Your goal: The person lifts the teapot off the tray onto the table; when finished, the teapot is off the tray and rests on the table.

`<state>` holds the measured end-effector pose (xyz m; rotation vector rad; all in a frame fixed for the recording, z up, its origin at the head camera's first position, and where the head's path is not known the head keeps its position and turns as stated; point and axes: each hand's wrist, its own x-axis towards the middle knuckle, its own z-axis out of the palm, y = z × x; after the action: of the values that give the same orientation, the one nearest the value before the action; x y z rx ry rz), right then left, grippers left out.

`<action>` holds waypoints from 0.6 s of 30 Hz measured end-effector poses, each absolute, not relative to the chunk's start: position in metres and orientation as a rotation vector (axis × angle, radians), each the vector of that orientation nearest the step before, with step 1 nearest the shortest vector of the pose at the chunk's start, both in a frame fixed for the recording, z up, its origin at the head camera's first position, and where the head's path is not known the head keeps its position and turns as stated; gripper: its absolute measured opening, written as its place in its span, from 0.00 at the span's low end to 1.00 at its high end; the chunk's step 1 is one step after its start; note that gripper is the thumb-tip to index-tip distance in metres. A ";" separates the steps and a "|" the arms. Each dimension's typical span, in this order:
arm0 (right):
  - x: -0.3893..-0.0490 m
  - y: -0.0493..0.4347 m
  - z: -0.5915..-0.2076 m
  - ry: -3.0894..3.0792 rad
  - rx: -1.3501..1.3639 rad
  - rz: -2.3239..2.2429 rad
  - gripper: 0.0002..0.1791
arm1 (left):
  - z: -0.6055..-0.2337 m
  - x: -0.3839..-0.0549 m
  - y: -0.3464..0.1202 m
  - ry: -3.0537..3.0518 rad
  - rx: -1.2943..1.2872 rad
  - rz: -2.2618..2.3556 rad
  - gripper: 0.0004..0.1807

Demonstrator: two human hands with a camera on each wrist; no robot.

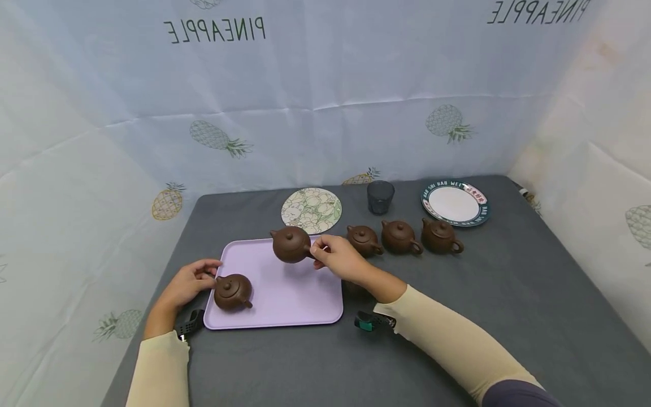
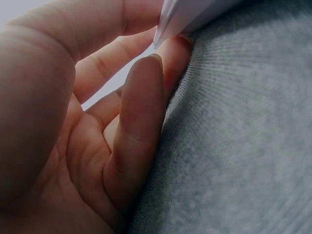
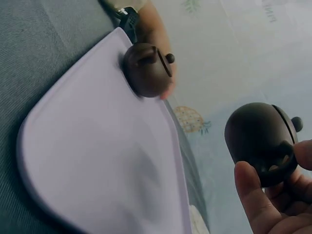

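Observation:
My right hand [image 1: 339, 258] pinches the handle of a brown teapot [image 1: 291, 244], holding it above the far part of a lilac tray [image 1: 290, 302]. In the right wrist view the held teapot [image 3: 261, 136] is raised clear of the tray [image 3: 92, 156], thumb and fingers at its handle. Another brown teapot [image 1: 232, 294] stands near the tray's left edge. My left hand [image 1: 185, 285] is beside it, holding the tray's left rim; in the left wrist view its fingers [image 2: 139, 112] curl at the tray edge [image 2: 170, 19], close to the grey cloth.
Right of the tray stand three more teapots in a row [image 1: 363, 240] [image 1: 400, 236] [image 1: 439, 234]; another [image 1: 356, 290] is partly hidden under my right forearm. Behind are a round patterned mat [image 1: 311, 209], a dark cup [image 1: 380, 198] and a rimmed plate [image 1: 454, 203].

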<state>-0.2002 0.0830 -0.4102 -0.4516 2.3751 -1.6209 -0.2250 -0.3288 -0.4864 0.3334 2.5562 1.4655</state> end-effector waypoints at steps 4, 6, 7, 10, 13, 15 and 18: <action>-0.194 0.105 -0.407 2.384 -0.481 -1.616 0.07 | -0.486 -0.226 -0.330 2.561 0.356 1.447 0.25; -0.191 0.116 -0.407 2.402 -0.501 -1.610 0.07 | -0.485 -0.226 -0.331 2.566 0.362 1.436 0.25; -0.189 0.121 -0.407 2.411 -0.511 -1.608 0.07 | -0.484 -0.225 -0.331 2.568 0.364 1.434 0.25; -0.182 0.134 -0.403 2.412 -0.523 -1.605 0.08 | -0.474 -0.221 -0.327 2.579 0.356 1.426 0.25; -0.177 0.149 -0.405 2.382 -0.528 -1.631 0.09 | -0.474 -0.222 -0.327 2.578 0.359 1.429 0.25; -0.172 0.159 -0.407 2.366 -0.532 -1.650 0.09 | -0.478 -0.224 -0.328 2.576 0.360 1.433 0.25; -0.167 0.176 -0.414 2.380 -0.557 -1.675 0.09 | -0.483 -0.225 -0.330 2.571 0.354 1.444 0.26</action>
<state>-0.1668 0.1759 -0.4139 -0.5572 2.3796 -1.6745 -0.2246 -0.3299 -0.4827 0.3545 2.5709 1.4443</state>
